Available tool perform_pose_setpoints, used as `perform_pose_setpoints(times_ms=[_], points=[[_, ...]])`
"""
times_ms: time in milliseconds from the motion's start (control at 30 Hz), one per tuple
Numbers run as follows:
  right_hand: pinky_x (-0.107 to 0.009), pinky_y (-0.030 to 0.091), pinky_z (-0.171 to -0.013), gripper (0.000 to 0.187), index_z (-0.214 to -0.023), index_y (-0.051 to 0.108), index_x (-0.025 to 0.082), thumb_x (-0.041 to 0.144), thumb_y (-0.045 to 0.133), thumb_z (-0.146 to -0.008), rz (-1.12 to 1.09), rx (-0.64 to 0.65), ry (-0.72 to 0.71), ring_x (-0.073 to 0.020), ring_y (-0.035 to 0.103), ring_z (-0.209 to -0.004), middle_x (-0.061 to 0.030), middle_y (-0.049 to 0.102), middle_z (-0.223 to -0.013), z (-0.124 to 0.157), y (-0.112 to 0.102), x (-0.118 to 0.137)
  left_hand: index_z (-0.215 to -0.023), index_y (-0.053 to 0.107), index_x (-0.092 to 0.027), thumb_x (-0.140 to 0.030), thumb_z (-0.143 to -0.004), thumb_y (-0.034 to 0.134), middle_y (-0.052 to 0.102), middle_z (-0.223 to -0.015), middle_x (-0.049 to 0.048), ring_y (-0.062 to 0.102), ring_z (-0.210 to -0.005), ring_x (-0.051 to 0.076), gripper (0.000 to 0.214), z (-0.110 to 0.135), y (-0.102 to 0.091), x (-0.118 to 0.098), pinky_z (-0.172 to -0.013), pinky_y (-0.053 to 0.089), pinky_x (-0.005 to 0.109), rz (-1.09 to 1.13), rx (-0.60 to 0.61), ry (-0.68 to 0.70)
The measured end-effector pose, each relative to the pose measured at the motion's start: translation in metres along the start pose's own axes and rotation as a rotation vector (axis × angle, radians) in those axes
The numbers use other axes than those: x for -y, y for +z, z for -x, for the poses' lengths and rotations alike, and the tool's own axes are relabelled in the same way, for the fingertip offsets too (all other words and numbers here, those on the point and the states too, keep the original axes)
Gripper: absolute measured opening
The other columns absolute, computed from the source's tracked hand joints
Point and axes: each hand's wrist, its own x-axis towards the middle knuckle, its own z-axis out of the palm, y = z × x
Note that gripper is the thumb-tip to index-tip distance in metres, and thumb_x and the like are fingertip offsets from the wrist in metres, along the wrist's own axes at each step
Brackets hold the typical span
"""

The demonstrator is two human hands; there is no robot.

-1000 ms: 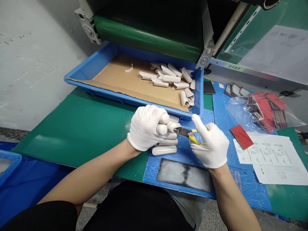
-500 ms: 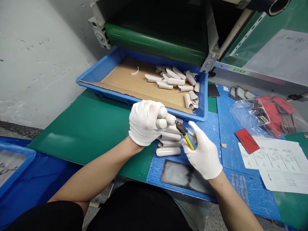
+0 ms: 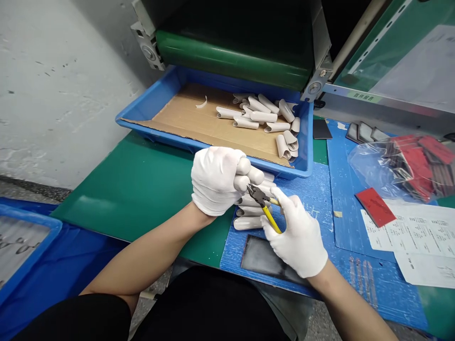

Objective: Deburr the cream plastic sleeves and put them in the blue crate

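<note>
My left hand (image 3: pixel 216 181), in a white glove, is closed around a stack of rolled off-white tubes (image 3: pixel 248 223), whose ends stick out to the right of the fingers. In my right hand (image 3: pixel 295 237), also gloved, are yellow-handled side cutters (image 3: pixel 270 219). Their dark metal jaws sit against the tube ends, right by my left fingertips. Whether the jaws bite on a tube is hidden. More curled tubes (image 3: pixel 263 116) lie heaped on cardboard in a blue plastic tray (image 3: pixel 213 142) just beyond my hands.
A green roller (image 3: pixel 231 59) overhangs the tray. Under my hands are a green mat (image 3: pixel 135 189) and a blue mat (image 3: pixel 316 189) holding a dark plate (image 3: pixel 263 258). To the right lie a plastic bag of red-and-black pieces (image 3: pixel 401 168), a red card (image 3: pixel 375 207) and printed papers (image 3: pixel 408 237).
The cutters have turned from nearly level to pointing down-right, with their jaws moving left onto the tube ends. My left hand still holds the stack. The whole view has shifted slightly.
</note>
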Motion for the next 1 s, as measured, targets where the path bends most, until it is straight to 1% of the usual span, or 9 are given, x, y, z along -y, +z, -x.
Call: perform_pose_setpoints(times_ms=[133, 333, 433, 533, 667, 733, 833, 900, 1000], points=[[-0.033, 0.051, -0.055, 0.063, -0.155, 0.049, 0.026, 0.033, 0.061, -0.094, 0.077, 0.002, 0.004, -0.0262, 0.072, -0.082, -0.0079, 0.067, -0.105, 0.000, -0.001, 0.001, -0.093, 0.061, -0.024, -0.059, -0.110, 0.049, 0.075, -0.078, 0.0047, 0.065, -0.070, 0.023, 0.040, 0.000, 0.002, -0.001, -0.066, 0.038, 0.042, -0.015, -0.016, 0.000], [-0.032, 0.044, -0.049, 0.064, -0.158, 0.049, 0.025, 0.035, 0.059, -0.095, 0.185, -0.017, 0.017, -0.0256, 0.073, -0.078, -0.0077, 0.069, -0.104, 0.003, -0.002, 0.004, -0.090, 0.059, -0.024, -0.058, -0.103, 0.063, 0.069, -0.078, 0.0037, 0.063, -0.069, 0.022, 0.037, 0.000, 0.005, -0.005, -0.065, 0.036, 0.042, -0.145, -0.034, 0.021], [-0.033, 0.050, -0.053, 0.062, -0.158, 0.052, 0.024, 0.032, 0.057, -0.096, 0.146, 0.008, 0.005, -0.0240, 0.074, -0.075, -0.0063, 0.072, -0.100, 0.005, -0.002, 0.005, -0.089, 0.057, -0.024, -0.057, -0.099, 0.070, 0.067, -0.078, 0.0037, 0.063, -0.069, 0.022, 0.037, 0.000, 0.005, -0.007, -0.065, 0.036, 0.041, -0.159, -0.035, 0.034], [-0.035, 0.060, -0.065, 0.062, -0.159, 0.053, 0.023, 0.027, 0.057, -0.097, 0.043, 0.022, -0.004, -0.0225, 0.075, -0.077, -0.0065, 0.077, -0.103, 0.009, 0.001, 0.005, -0.090, 0.057, -0.024, -0.059, -0.103, 0.063, 0.067, -0.079, 0.0038, 0.062, -0.069, 0.022, 0.038, 0.000, 0.005, -0.007, -0.065, 0.036, 0.041, -0.148, -0.037, 0.042], [-0.035, 0.063, -0.077, 0.055, -0.155, 0.058, 0.026, 0.029, 0.060, -0.100, -0.109, -0.097, 0.016, -0.0201, 0.075, -0.080, -0.0068, 0.079, -0.112, 0.007, -0.002, -0.002, -0.091, 0.056, -0.025, -0.063, -0.106, 0.057, 0.064, -0.076, 0.0029, 0.061, -0.068, 0.022, 0.041, 0.002, 0.007, -0.004, -0.064, 0.034, 0.042, -0.161, -0.036, 0.046], [-0.036, 0.063, -0.079, 0.053, -0.152, 0.061, 0.026, 0.037, 0.063, -0.100, -0.128, -0.199, 0.117, -0.0203, 0.073, -0.079, -0.0070, 0.079, -0.112, -0.001, -0.011, -0.018, -0.090, 0.055, -0.025, -0.062, -0.103, 0.062, 0.062, -0.075, 0.0020, 0.060, -0.067, 0.021, 0.040, 0.003, 0.009, -0.001, -0.065, 0.035, 0.042, -0.159, -0.076, 0.044], [-0.044, 0.062, -0.085, 0.057, -0.148, 0.063, 0.022, 0.049, 0.065, -0.097, -0.031, -0.305, 0.418, -0.0258, 0.073, -0.084, -0.0092, 0.078, -0.106, -0.021, -0.032, -0.056, -0.091, 0.055, -0.025, -0.058, -0.100, 0.068, 0.062, -0.076, 0.0013, 0.059, -0.068, 0.019, 0.036, 0.005, 0.010, 0.001, -0.065, 0.038, 0.041, -0.160, -0.121, 0.055], [-0.049, 0.060, -0.089, 0.057, -0.145, 0.063, 0.021, 0.050, 0.063, -0.096, 0.087, -0.230, 0.637, -0.0313, 0.074, -0.093, -0.0122, 0.077, -0.108, -0.033, -0.044, -0.082, -0.091, 0.055, -0.026, -0.060, -0.098, 0.072, 0.061, -0.075, 0.0011, 0.058, -0.068, 0.019, 0.039, 0.007, 0.011, 0.002, -0.065, 0.037, 0.042, -0.182, -0.134, 0.073], [-0.053, 0.058, -0.094, 0.054, -0.141, 0.062, 0.015, 0.048, 0.055, -0.099, 0.251, 0.065, 0.845, -0.0375, 0.074, -0.107, -0.0213, 0.073, -0.122, -0.043, -0.046, -0.106, -0.092, 0.055, -0.025, -0.061, -0.096, 0.075, 0.059, -0.075, 0.0013, 0.056, -0.068, 0.018, 0.042, 0.008, 0.012, 0.004, -0.064, 0.036, 0.041, -0.185, -0.128, 0.089]])
